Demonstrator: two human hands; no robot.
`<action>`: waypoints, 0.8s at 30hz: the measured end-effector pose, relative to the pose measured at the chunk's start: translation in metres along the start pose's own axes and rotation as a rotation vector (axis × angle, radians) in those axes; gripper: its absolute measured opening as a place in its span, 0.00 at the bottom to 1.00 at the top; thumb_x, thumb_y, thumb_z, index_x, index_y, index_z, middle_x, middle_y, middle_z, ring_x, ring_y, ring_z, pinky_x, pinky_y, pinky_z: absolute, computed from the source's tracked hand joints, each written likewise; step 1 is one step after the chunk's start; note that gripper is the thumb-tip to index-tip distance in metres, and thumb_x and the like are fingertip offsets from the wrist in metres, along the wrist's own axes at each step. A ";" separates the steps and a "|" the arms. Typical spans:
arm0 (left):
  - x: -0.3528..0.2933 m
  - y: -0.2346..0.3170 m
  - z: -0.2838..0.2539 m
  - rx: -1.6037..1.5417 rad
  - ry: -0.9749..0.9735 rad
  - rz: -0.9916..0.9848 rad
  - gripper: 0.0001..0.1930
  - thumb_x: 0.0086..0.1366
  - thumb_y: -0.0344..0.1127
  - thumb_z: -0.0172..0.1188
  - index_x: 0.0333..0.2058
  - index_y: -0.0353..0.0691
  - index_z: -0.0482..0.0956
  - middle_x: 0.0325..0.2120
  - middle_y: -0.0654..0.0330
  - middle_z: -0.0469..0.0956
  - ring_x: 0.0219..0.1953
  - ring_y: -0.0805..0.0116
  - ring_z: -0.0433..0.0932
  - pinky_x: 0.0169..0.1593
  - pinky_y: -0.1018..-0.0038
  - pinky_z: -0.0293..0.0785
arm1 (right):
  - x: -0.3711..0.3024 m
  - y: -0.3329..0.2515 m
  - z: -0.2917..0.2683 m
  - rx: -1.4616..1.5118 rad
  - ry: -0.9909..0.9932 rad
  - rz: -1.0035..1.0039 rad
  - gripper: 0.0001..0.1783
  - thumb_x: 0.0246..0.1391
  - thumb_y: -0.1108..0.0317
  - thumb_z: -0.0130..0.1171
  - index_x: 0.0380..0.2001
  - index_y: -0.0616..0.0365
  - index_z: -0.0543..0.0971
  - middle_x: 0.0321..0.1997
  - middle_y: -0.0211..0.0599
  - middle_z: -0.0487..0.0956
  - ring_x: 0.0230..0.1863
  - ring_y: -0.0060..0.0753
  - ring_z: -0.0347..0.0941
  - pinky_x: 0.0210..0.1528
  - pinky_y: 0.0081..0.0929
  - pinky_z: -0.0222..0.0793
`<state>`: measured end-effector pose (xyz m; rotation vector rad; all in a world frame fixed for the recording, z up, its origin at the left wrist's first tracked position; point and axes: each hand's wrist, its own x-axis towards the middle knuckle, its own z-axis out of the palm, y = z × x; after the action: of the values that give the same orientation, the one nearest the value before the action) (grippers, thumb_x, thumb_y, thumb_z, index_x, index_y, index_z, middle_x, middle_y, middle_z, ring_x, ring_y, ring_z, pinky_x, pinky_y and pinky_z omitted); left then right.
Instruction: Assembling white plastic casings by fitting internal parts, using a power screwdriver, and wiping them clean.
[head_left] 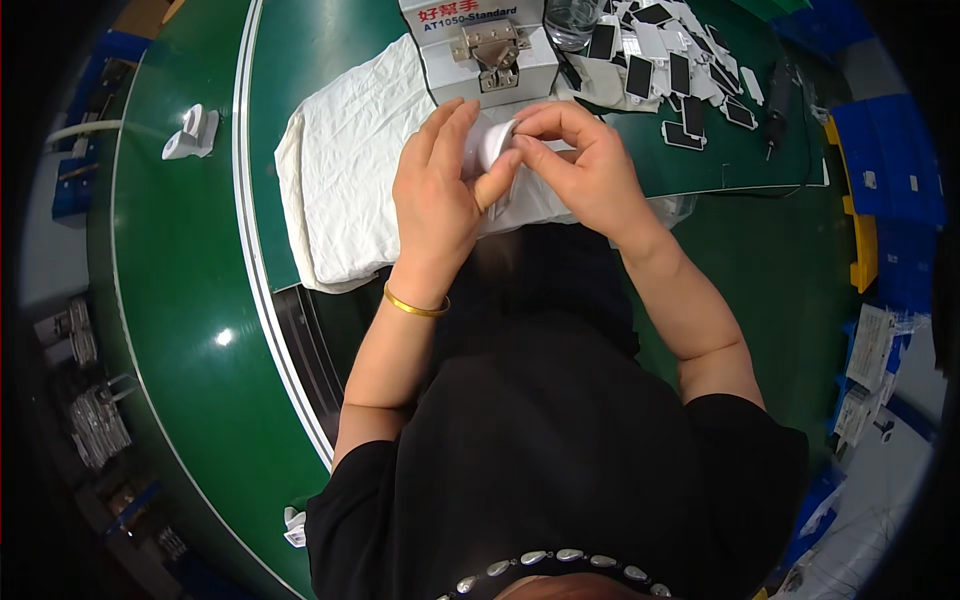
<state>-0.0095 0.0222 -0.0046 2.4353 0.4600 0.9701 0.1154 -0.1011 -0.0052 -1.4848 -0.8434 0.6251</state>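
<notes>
Above the near edge of a white cloth [345, 175], my left hand [435, 190] is closed around a white, rounded plastic part [490, 146], with the thumb along its near side. From the right, my right hand [590, 170] pinches at the part's upper right edge with thumb and forefinger. Whether a smaller piece lies between those fingertips is hidden. Just beyond both hands stands a light-grey box-shaped device [500, 75] with a metal mechanism on its front.
Many small white pieces with black panels [680, 75] lie piled at the back right, near a clear container [573, 22]. A dark electric screwdriver [776, 115] rests farther right. Leftward, a white moulded part [190, 135] sits on a green surface [200, 260]. Blue bins [890, 160] line the right.
</notes>
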 end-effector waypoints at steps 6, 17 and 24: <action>-0.001 0.003 0.002 0.057 0.039 0.120 0.33 0.44 0.46 0.76 0.50 0.39 0.78 0.53 0.53 0.76 0.44 0.55 0.78 0.45 0.67 0.77 | 0.001 0.007 -0.008 0.575 0.000 0.345 0.13 0.60 0.73 0.59 0.47 0.59 0.72 0.47 0.37 0.77 0.48 0.29 0.76 0.50 0.28 0.76; -0.009 -0.009 0.010 -0.031 -0.019 0.088 0.33 0.41 0.44 0.78 0.48 0.40 0.79 0.54 0.53 0.75 0.48 0.55 0.77 0.49 0.65 0.76 | 0.019 0.018 -0.018 0.818 -0.150 0.682 0.19 0.51 0.76 0.57 0.47 0.59 0.69 0.44 0.38 0.77 0.48 0.35 0.75 0.51 0.42 0.75; 0.002 -0.013 0.006 -0.063 0.027 -0.020 0.34 0.41 0.44 0.80 0.48 0.40 0.79 0.52 0.54 0.75 0.46 0.59 0.78 0.43 0.69 0.79 | 0.005 0.027 -0.017 0.338 -0.115 0.261 0.15 0.55 0.76 0.56 0.47 0.59 0.78 0.46 0.35 0.76 0.47 0.31 0.76 0.49 0.31 0.74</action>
<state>-0.0061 0.0323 -0.0144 2.3593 0.4554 0.9959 0.1355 -0.1065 -0.0297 -1.2658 -0.5975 1.0042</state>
